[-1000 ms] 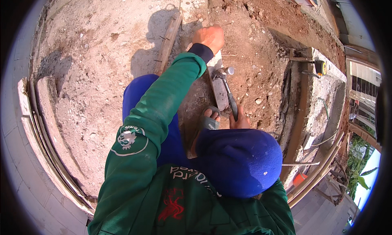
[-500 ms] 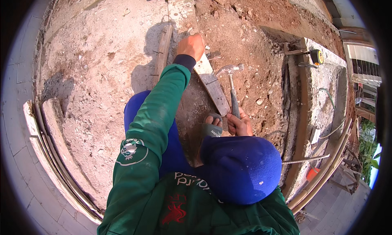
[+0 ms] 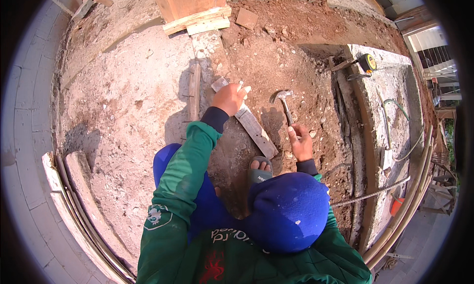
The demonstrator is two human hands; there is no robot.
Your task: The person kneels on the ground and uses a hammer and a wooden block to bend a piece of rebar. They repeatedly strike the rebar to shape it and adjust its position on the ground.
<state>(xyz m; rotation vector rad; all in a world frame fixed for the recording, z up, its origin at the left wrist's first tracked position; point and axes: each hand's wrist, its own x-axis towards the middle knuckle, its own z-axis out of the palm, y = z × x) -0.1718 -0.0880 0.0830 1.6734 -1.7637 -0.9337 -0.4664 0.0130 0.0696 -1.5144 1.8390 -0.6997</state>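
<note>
My right hand (image 3: pixel 300 143) is closed round the lower handle of a claw hammer (image 3: pixel 285 99), its metal head raised beside a wooden board. My left hand (image 3: pixel 230 99) is over the upper part of that board (image 3: pixel 257 134), its fingers pinched together. A small pale tip shows at the fingertips, too small to make out. The board lies slantwise on the dirt, its near end by my sandalled foot (image 3: pixel 259 173). To the left, a narrow wood strip (image 3: pixel 194 92) with nails sticking out of its side rests on the concrete.
A yellow and black tape measure (image 3: pixel 367 62) sits on the concrete ledge (image 3: pixel 402 76) at right. A rod (image 3: pixel 370 194) juts out near my right knee. Ahead stand a wooden form (image 3: pixel 190 5) and a square tile (image 3: pixel 247 18). Long planks (image 3: pixel 74 220) edge the left side.
The hammer has lifted away from the board and moved right with my right hand. My left hand has shifted slightly down along the board. The view has tilted farther forward.
</note>
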